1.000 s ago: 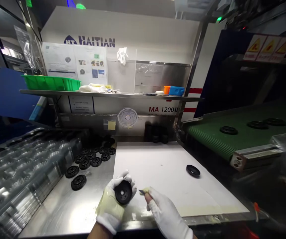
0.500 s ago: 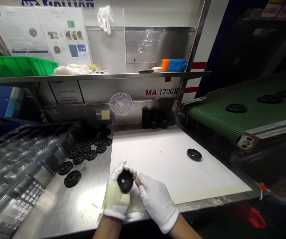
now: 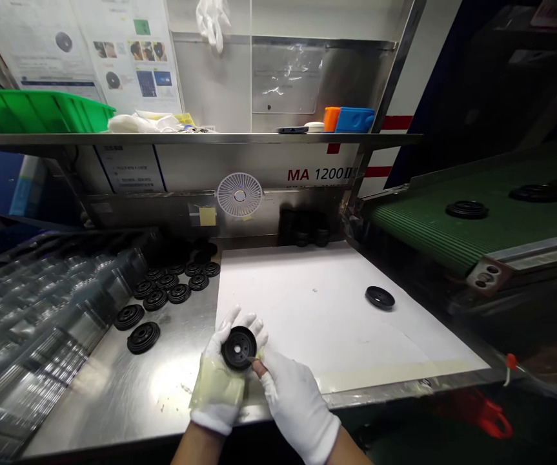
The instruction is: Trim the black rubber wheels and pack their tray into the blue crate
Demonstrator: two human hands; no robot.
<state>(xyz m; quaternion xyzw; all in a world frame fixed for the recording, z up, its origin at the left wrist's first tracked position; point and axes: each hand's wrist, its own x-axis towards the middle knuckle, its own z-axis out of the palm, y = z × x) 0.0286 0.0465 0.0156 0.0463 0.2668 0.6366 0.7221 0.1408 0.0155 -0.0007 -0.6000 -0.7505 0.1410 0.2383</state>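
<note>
My left hand [image 3: 216,380], in a white glove with a yellowish patch, is closed around a black round grooved disc [image 3: 232,340]. The disc's hollow face, with a small centre hole, is turned up toward me. Beside its lower right rim, my right hand [image 3: 298,399] pinches something small and thin that I cannot make out; the thumb tip pokes bare from the white glove. On the white sheet [image 3: 297,323] to the right lies another black disc [image 3: 379,298]. Several more black discs [image 3: 143,338] sit on the metal table at the left.
Stacked clear plastic trays [image 3: 75,310] fill the left side. A green conveyor belt [image 3: 418,226] carries several black discs at the right. A small white fan [image 3: 239,194] stands at the back, below a metal shelf [image 3: 239,138] with a green bin [image 3: 40,111].
The disc has been tilted so its face shows more fully. My left fingers have spread somewhat behind it, and my right thumb has moved to its lower right rim. The view has shifted slightly.
</note>
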